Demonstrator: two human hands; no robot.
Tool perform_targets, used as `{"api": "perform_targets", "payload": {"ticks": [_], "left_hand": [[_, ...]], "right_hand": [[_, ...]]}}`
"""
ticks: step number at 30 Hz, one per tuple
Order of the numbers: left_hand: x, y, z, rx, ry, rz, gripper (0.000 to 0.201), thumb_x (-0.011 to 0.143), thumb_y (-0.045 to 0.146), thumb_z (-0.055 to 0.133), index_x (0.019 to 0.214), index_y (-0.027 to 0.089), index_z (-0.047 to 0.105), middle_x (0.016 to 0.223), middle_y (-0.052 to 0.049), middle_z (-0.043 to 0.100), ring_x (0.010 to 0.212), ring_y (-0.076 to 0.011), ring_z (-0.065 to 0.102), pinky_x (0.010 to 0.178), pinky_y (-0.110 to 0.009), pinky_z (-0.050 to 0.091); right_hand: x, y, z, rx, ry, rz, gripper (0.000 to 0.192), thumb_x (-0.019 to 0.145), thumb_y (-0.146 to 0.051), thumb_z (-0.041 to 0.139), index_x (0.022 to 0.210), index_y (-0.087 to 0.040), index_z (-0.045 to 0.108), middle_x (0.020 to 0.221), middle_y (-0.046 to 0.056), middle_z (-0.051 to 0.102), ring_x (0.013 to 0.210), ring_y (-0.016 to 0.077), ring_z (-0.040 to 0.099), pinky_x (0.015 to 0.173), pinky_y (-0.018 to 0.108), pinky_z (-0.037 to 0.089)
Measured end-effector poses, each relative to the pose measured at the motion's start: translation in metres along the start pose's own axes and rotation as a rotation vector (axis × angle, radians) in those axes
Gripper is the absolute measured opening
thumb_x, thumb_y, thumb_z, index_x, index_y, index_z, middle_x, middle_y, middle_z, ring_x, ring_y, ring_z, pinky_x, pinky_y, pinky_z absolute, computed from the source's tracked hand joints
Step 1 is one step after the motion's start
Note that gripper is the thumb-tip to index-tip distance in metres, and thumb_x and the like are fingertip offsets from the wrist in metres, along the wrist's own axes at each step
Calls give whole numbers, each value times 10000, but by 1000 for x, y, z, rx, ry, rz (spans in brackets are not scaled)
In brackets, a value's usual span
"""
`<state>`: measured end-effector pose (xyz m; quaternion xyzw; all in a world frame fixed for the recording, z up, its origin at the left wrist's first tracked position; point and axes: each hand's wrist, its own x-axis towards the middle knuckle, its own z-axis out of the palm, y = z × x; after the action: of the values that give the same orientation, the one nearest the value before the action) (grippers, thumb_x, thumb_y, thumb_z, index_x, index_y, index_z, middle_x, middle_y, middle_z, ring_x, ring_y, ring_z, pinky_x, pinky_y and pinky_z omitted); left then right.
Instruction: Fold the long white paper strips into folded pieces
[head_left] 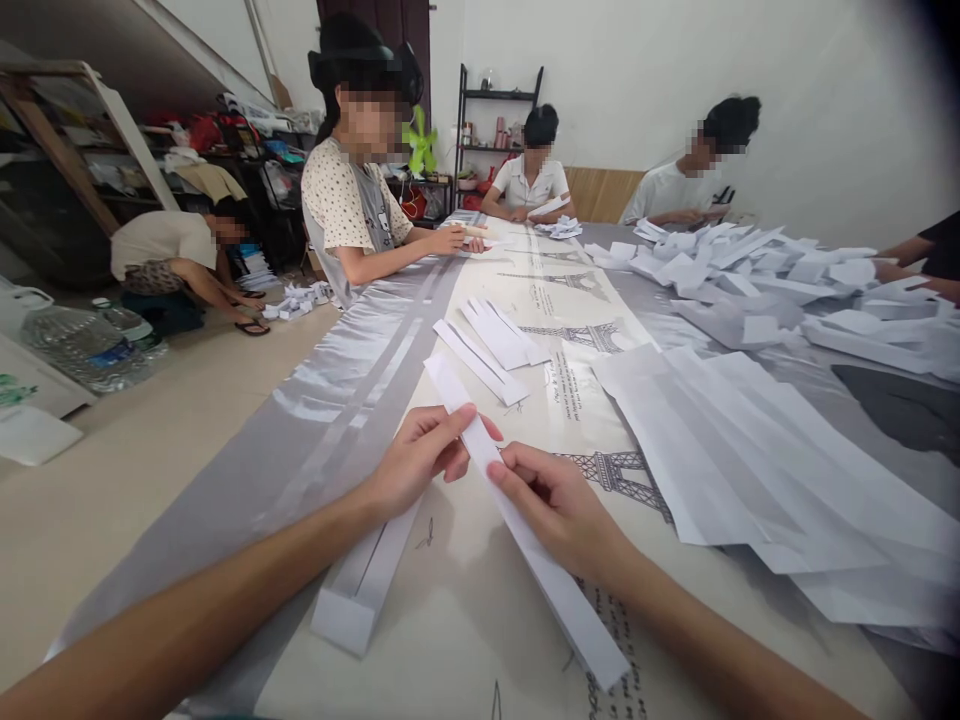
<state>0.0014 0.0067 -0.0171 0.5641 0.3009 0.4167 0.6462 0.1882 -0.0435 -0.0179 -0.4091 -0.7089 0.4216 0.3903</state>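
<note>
A long folded strip of white paper [536, 555] slants across the middle of the view, held up over the table. My left hand [424, 450] pinches its upper part, thumb on top. Lower along the same strip, my right hand [559, 495] grips it between thumb and fingers. Beneath my left wrist lies another folded paper strip [360, 600] with a dark slit along it. Just beyond my hands rest a narrow paper strip [480, 360] and several overlapping strips [504, 332].
Large white paper sheets [750, 450] are fanned out on the right of the cloth-covered table [465, 640]. Behind them spreads a heap of folded paper pieces [750, 265]. Several people sit around the table; one person [169, 255] crouches on the floor at left, near water bottles [82, 345].
</note>
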Motion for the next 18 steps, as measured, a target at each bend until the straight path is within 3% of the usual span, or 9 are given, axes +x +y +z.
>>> {"api": "perform_targets", "payload": {"ticks": [4,11,18], "left_hand": [[3,5,-2,-41,58,25,452,953,511,579,842,109,755,413,71,327,432,-79,295,496,-249,254],[4,3,0,85,228,124,453,941,499,618,691,135,719,415,69,312,453,-82,325,538,-267,273],[9,5,-7,-2,280,135,377,919,470,668,768,132,739,424,73,329,451,-74,303,521,-258,249]], "right_hand": [[-1,3,0,-17,-4,-5,383,1018,-327,491,685,-219,337,623,-66,250,556,110,239,527,277,214],[1,5,1,-80,0,-15,371,1022,-319,479,690,-216,349,623,-65,260,558,110,248,535,273,229],[0,4,-1,-61,-14,4,378,1021,-320,474,684,-219,334,617,-66,262,553,111,248,533,279,220]]}}
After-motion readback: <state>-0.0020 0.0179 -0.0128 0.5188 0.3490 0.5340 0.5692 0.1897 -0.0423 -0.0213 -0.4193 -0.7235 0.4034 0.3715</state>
